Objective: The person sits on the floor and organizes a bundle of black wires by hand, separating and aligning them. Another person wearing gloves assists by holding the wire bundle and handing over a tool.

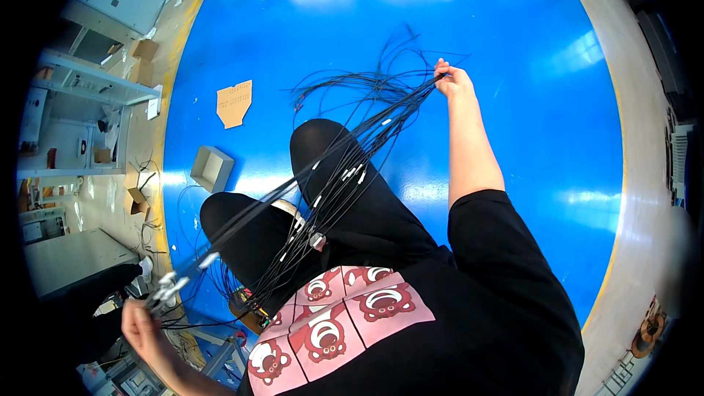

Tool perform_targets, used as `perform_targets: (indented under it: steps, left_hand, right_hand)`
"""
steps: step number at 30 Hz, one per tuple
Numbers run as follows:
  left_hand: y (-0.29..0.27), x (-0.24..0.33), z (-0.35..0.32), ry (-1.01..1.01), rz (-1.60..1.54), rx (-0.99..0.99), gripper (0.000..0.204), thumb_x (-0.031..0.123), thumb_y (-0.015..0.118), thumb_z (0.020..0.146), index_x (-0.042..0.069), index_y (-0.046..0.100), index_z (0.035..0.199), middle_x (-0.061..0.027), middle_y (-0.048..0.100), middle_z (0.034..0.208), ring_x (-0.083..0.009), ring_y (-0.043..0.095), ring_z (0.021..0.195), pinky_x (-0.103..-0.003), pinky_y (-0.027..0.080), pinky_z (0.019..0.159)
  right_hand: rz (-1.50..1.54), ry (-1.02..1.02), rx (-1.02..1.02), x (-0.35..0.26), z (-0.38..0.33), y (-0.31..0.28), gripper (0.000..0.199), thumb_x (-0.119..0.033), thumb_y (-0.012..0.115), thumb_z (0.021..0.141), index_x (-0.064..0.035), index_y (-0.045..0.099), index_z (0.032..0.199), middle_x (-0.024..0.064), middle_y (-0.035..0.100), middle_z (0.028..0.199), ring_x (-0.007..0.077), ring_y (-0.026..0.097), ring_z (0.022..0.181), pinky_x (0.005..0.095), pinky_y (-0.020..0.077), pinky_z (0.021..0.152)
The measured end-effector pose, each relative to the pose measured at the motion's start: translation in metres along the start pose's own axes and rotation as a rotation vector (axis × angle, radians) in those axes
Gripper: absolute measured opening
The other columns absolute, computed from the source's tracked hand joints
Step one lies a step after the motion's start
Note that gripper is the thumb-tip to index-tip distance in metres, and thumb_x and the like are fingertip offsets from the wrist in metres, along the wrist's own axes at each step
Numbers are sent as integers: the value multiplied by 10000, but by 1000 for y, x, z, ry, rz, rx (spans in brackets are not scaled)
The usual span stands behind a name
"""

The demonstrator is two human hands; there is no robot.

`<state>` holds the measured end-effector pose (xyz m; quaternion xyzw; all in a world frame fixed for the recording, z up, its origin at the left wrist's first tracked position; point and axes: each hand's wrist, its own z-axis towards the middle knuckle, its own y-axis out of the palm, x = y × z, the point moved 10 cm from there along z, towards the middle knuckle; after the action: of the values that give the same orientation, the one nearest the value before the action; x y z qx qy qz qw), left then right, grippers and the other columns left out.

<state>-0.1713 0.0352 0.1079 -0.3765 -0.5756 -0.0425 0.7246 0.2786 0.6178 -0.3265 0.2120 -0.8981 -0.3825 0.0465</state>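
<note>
A long bundle of thin black cables runs slantwise across my bent knees. Small white label sleeves sit on many of the strands. Out at the upper right, my right hand is closed round the bundle near one end, and loose cable tails fan out to its left over the floor. At the lower left, my left hand pinches the other end, where white tags cluster beside the fingers. Between the hands one group of strands looks taut; others sag across my lap.
On the glossy blue floor lie a flat cardboard piece and a small open grey box. Metal cabinets and cardboard boxes line the left side. A person's dark-trousered leg with a white shoe shows at lower left.
</note>
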Motion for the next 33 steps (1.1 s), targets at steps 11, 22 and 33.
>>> perform_targets:
  steps: [11, 22, 33]
  left_hand:
    - [-301, -46, 16, -52, -293, 485, 379, 318, 525, 991, 132, 420, 677, 59, 223, 594, -47, 164, 511, -259, 157, 469]
    - [-313, -43, 43, -14, -285, 524, 282, 310, 527, 991, 66, 557, 854, 55, 273, 579, -37, 169, 467, -220, 159, 414]
    - [-174, -20, 86, 0, -282, 197, 303, 305, 484, 1010, 62, 505, 831, 60, 271, 590, -28, 185, 473, -216, 159, 411]
  right_hand:
    - [16, -11, 110, 29, 13, -24, 198, 27, 335, 912, 63, 483, 1039, 142, 587, 871, 173, 550, 589, 271, 483, 497]
    - [-425, 280, -196, 100, -30, 5, 125, 16, 378, 914, -68, 384, 822, -14, 365, 623, 74, 341, 461, 226, 274, 393]
    - [-1149, 358, -206, 64, -132, -19, 199, -150, 452, 961, -3, 507, 1085, -71, 334, 580, 40, 258, 424, 216, 196, 380]
